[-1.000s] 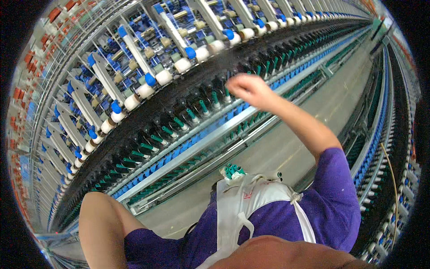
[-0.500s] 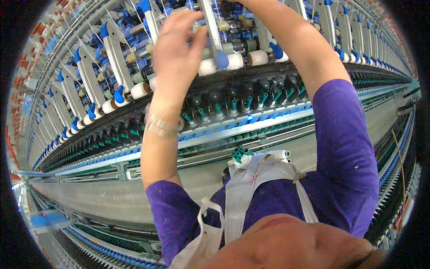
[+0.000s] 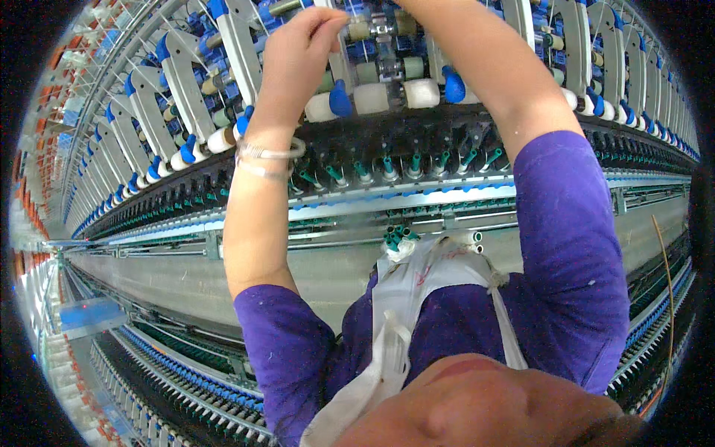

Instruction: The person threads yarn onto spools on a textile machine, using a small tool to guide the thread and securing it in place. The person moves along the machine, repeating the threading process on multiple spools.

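Raised over the drafting rollers of a long spinning frame, my left hand [image 3: 294, 59] has its thumb and fingertips pinched together. Whatever sits in the pinch is too small to make out. My right forearm [image 3: 484, 63] reaches up past the top edge, so the right hand itself is out of sight. Between the two arms lie white rollers [image 3: 372, 97], with a blue lever tip [image 3: 340, 98] beside them. Grey arms [image 3: 238, 48] with blue ends flank this spot. Below, several green tubes [image 3: 387, 165] stand on spindles in a row.
At my waist a whitish apron [image 3: 447, 270] holds green tubes [image 3: 397, 237] and white-wrapped ones. A pale metal rail [image 3: 350, 200] runs along the frame under the spindles. Behind me stands another machine row [image 3: 186, 384], with a blue panel [image 3: 91, 314] at left.
My left hand has risen slightly, and its fingers have come from apart to a pinch. The view has shifted along the frame. My right hand has left the top edge of view.
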Demonstrator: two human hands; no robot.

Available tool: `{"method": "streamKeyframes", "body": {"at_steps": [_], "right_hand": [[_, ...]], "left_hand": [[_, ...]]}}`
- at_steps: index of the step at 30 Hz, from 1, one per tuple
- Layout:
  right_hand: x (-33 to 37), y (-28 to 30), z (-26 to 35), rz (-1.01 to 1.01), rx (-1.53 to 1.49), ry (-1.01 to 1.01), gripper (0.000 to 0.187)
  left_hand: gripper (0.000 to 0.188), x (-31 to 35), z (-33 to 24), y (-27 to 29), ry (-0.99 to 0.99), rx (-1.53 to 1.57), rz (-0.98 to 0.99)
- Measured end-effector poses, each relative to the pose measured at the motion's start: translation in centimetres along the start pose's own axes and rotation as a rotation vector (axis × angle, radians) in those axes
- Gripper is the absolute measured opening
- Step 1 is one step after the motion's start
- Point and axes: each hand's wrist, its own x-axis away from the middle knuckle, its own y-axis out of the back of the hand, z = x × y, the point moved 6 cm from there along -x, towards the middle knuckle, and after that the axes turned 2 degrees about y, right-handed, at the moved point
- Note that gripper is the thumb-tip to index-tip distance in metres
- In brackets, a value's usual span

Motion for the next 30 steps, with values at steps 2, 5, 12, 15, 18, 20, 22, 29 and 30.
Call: {"method": "streamKeyframes", "body": {"at_steps": [2,5,12,15,18,20,22,29,30], "right_hand": [[0.7,0.1,0.1,0.016,-0.016,0.055,0.023],[3.6,2.4,0.5,-0.116,-0.008,0.233,0.019],[13.7,3.1,3.4,0.431,0.481,0.568,0.012],[16.7,2.4,4.8,0.516,0.600,0.697,0.012],[17.6,1.1,5.7,0.535,0.756,0.803,0.015],[17.5,0.0,5.5,0.661,0.864,0.757,0.017],[17.2,-0.6,5.4,0.821,0.884,0.704,0.019],[14.7,4.7,5.3,0.921,0.249,0.693,0.024],[14.4,5.4,5.1,0.865,0.141,0.669,0.024]], "left_hand": [[0.016,4.3,-0.4,1.1,0.159,0.060,-0.092],[0.016,12.0,0.2,2.1,0.385,0.208,-0.016],[0.017,24.8,6.2,-1.3,0.708,0.742,-0.011],[0.015,26.7,7.6,-5.2,0.763,0.815,0.006],[0.015,26.7,6.9,-8.8,0.758,0.934,0.160],[0.016,26.0,5.8,-10.0,0.635,0.906,0.215],[0.017,26.4,5.3,-11.3,0.721,0.990,0.316],[0.019,29.1,6.3,-11.7,0.845,0.926,0.292],[0.019,29.3,6.2,-11.5,0.833,0.964,0.260]]}}
